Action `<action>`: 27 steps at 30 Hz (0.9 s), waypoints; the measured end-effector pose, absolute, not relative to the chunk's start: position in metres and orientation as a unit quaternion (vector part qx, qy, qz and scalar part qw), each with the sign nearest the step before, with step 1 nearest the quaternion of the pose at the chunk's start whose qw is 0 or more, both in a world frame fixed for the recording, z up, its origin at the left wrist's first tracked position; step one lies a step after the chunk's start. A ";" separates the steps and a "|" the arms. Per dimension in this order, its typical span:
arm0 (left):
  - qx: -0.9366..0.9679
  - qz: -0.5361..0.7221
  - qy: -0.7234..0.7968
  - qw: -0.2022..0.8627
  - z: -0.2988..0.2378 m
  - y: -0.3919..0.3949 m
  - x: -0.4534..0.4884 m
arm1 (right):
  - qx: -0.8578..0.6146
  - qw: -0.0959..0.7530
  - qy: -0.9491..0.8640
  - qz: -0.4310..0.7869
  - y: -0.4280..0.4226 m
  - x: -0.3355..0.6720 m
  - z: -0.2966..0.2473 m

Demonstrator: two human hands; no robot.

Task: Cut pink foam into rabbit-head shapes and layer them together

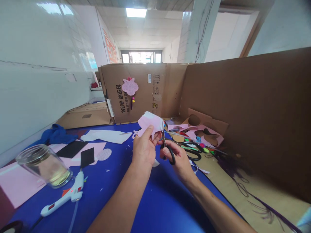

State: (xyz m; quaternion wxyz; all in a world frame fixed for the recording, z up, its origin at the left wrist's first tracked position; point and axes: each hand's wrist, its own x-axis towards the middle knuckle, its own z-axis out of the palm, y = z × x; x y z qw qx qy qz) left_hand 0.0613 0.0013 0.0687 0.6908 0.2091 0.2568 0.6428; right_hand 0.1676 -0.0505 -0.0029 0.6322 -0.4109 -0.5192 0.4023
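Observation:
My left hand is closed on a piece of pale pink paper, held up above the blue table surface. My right hand grips black-handled scissors, fingers through the loops, and the blades meet the paper's right edge. Small paper scraps lie on the blue surface beneath the hands.
A glass jar and a white glue gun sit at the left, with pink and black sheets behind them. A second pair of scissors, cut cardboard and coloured bits lie to the right. Cardboard walls enclose the back and right.

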 end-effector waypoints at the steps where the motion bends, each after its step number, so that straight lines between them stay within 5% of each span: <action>1: 0.210 0.641 0.255 0.693 0.069 0.002 0.061 | -0.410 0.633 -0.520 0.402 -0.051 0.168 -0.003; 27: 0.207 0.639 0.264 0.692 0.071 0.000 0.061 | -0.407 0.637 -0.528 0.387 -0.052 0.165 0.000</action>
